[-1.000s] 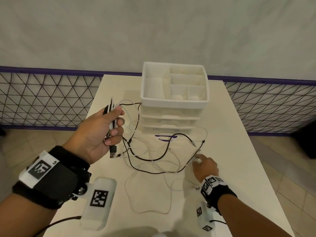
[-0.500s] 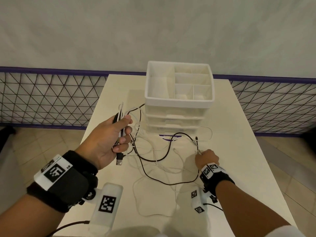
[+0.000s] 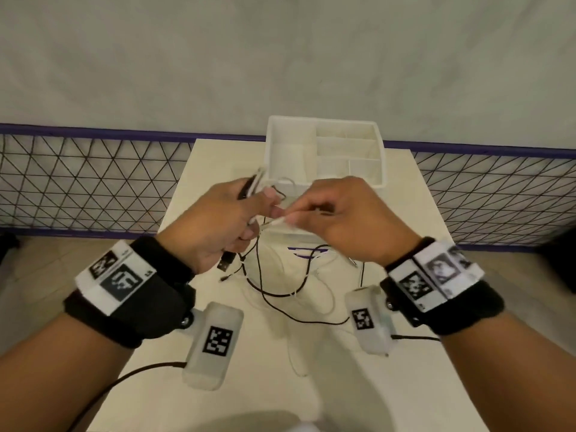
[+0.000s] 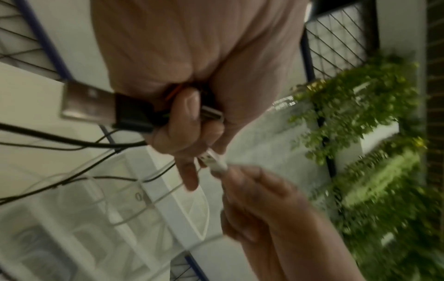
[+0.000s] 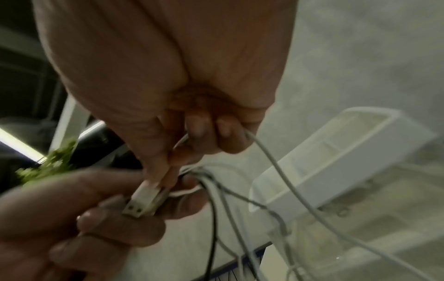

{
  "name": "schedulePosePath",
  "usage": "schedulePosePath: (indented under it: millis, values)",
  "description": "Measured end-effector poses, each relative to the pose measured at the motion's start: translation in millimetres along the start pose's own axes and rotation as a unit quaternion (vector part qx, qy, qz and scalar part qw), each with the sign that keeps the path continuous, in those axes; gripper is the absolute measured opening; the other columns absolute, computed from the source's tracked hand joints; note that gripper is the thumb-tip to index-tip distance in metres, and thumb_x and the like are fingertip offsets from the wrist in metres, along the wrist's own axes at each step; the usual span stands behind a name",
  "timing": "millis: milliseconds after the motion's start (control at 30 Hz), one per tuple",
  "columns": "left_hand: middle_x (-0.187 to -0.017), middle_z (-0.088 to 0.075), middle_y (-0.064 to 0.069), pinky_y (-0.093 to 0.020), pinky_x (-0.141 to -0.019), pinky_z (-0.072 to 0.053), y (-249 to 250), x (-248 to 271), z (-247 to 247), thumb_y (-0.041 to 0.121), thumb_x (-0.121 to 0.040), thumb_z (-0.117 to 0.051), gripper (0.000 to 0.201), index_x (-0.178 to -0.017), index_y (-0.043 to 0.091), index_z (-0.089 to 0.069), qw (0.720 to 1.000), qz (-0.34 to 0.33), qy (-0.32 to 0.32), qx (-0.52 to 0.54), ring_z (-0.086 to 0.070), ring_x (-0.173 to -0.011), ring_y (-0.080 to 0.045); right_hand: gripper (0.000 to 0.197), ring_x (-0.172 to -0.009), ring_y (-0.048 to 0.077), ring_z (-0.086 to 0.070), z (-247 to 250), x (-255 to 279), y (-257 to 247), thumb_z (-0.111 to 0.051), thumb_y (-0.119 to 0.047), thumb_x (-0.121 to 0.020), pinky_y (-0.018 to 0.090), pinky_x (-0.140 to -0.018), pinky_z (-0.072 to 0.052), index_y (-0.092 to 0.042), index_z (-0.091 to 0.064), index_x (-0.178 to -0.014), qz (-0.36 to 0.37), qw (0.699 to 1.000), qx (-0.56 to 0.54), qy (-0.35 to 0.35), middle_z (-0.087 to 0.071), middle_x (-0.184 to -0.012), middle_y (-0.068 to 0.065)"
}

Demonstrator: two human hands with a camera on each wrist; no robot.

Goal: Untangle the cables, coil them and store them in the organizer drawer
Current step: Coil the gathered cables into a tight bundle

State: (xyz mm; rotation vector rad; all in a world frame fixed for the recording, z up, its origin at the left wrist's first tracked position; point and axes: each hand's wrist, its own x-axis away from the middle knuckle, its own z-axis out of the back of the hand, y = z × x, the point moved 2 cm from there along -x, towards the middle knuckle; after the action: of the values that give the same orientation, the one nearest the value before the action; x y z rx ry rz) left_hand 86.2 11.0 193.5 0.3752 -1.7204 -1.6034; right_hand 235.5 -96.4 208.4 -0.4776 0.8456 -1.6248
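My left hand (image 3: 257,213) is raised above the table and grips a bundle of black and white cable ends. A black USB plug (image 3: 226,263) sticks out below its fist, seen large in the left wrist view (image 4: 88,102). My right hand (image 3: 290,217) pinches a white USB plug (image 3: 276,221) right against the left hand's fingers (image 5: 100,214); the same white USB plug (image 5: 141,201) shows close up. A black cable (image 3: 280,313) and a white cable (image 3: 325,296) hang down in tangled loops onto the table (image 3: 414,275). The white organizer (image 3: 382,179) stands behind the hands, its drawers mostly hidden by them.
A black mesh fence with a purple rail (image 3: 93,182) runs behind the table on both sides. Beyond the table's left edge is tiled floor (image 3: 37,275). Green plants (image 4: 372,133) show in the left wrist view.
My right hand lifted the white plug off the table and brought it up to my left hand. The left hand kept its grip on the bundle and rose a little.
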Motion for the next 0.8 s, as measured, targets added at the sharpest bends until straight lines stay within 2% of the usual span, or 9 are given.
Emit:
schedulePosePath:
  millis: [67,200,367,467,567,633,700,767,800]
  values:
    - [-0.061,-0.066,0.002,-0.017,-0.036,-0.022,-0.7,1.4,-7.7,0.032,-0.101,-0.054,0.021,-0.094,0.017,-0.065,0.997,0.017,-0.021,-0.07,-0.031,-0.043,-0.008,0.006,-0.071,0.007,-0.066,-9.8,-5.4,-6.1,-0.082,-0.022,-0.08,0.025,-0.072,-0.054,-0.02,-0.077,-0.079,-0.002,0.999,-0.03,0.026,-0.072,-0.08,-0.008]
    - [-0.072,-0.071,-0.007,-0.015,-0.036,-0.018,0.1,8.7,1.4,0.039,-0.098,-0.055,0.029,-0.09,0.012,-0.064,0.988,0.04,-0.098,-0.116,-0.029,-0.043,-0.01,0.029,-0.052,0.006,-0.049,-11.5,-5.7,3.3,-0.091,-0.019,-0.068,0.027,-0.056,-0.045,-0.009,-0.064,-0.071,-0.034,0.993,-0.115,0.01,-0.062,-0.065,-0.002]
    - [-0.055,-0.065,0.007,-0.017,-0.032,-0.023,0.9,16.8,3.6,0.038,-0.097,-0.054,0.03,-0.092,0.011,-0.067,0.968,0.05,-0.167,-0.182,-0.038,-0.038,-0.005,0.006,-0.05,0.006,-0.043,-23.8,5.3,1.9,-0.076,-0.006,-0.083,0.023,-0.052,-0.039,-0.01,-0.072,-0.082,-0.02,0.993,-0.105,-0.055,-0.058,-0.055,-0.012]
    - [-0.072,-0.066,-0.008,-0.016,-0.031,-0.025,-4.0,15.3,9.7,0.039,-0.086,-0.063,0.041,-0.102,0.002,-0.063,0.976,0.059,-0.166,-0.131,-0.068,-0.062,-0.02,0.015,-0.056,0.014,-0.051,-17.9,6.8,8.9,-0.068,0.001,-0.087,0.026,-0.057,-0.045,-0.013,-0.073,-0.083,-0.025,0.991,-0.127,-0.038,-0.067,-0.067,0.003]
    - [-0.091,-0.075,-0.014,-0.015,-0.03,-0.025,-9.0,16.0,10.1,0.037,-0.09,-0.059,0.044,-0.118,0.003,-0.06,0.98,0.071,-0.161,-0.094,-0.075,-0.089,-0.037,0.015,-0.061,0.01,-0.058,-19.4,8.5,11.5,-0.072,0.004,-0.083,0.032,-0.062,-0.052,-0.009,-0.076,-0.076,-0.029,0.99,-0.136,-0.021,-0.067,-0.069,-0.004]
    - [-0.089,-0.074,-0.014,-0.015,-0.03,-0.026,-9.7,15.4,7.9,0.034,-0.096,-0.054,0.031,-0.114,0.01,-0.062,0.979,0.062,-0.171,-0.088,-0.075,-0.077,-0.029,0.012,-0.061,0.011,-0.058,-27.2,9.0,6.4,-0.076,0.001,-0.081,0.038,-0.062,-0.055,-0.009,-0.074,-0.075,-0.016,0.99,-0.141,-0.009,-0.067,-0.07,-0.006]
    - [-0.069,-0.059,-0.007,-0.016,-0.031,-0.026,-8.9,15.9,8.8,0.035,-0.096,-0.056,0.023,-0.101,0.013,-0.063,0.978,0.047,-0.178,-0.097,-0.057,-0.056,-0.017,0.018,-0.064,0.016,-0.055,-30.0,7.4,3.7,-0.081,-0.008,-0.078,0.04,-0.06,-0.053,-0.014,-0.066,-0.086,-0.011,0.988,-0.153,0.023,-0.065,-0.078,-0.001]
    - [-0.062,-0.046,0.0,-0.017,-0.034,-0.026,-4.0,19.4,12.5,0.036,-0.094,-0.061,0.017,-0.088,0.021,-0.066,0.971,0.03,-0.191,-0.143,-0.042,-0.052,-0.012,0.044,-0.084,0.012,-0.056,-26.0,4.1,4.0,-0.085,-0.019,-0.075,0.021,-0.068,-0.048,-0.025,-0.057,-0.108,0.006,0.995,-0.102,0.012,-0.057,-0.107,-0.004]
    - [-0.06,-0.045,0.001,-0.018,-0.035,-0.027,0.0,22.0,14.5,0.036,-0.092,-0.063,0.016,-0.084,0.022,-0.066,0.965,0.019,-0.197,-0.174,-0.04,-0.051,-0.01,0.055,-0.102,0.01,-0.056,-24.1,2.5,1.4,-0.086,-0.023,-0.075,0.013,-0.079,-0.044,-0.031,-0.054,-0.119,0.024,0.997,-0.066,-0.022,-0.051,-0.123,-0.006]
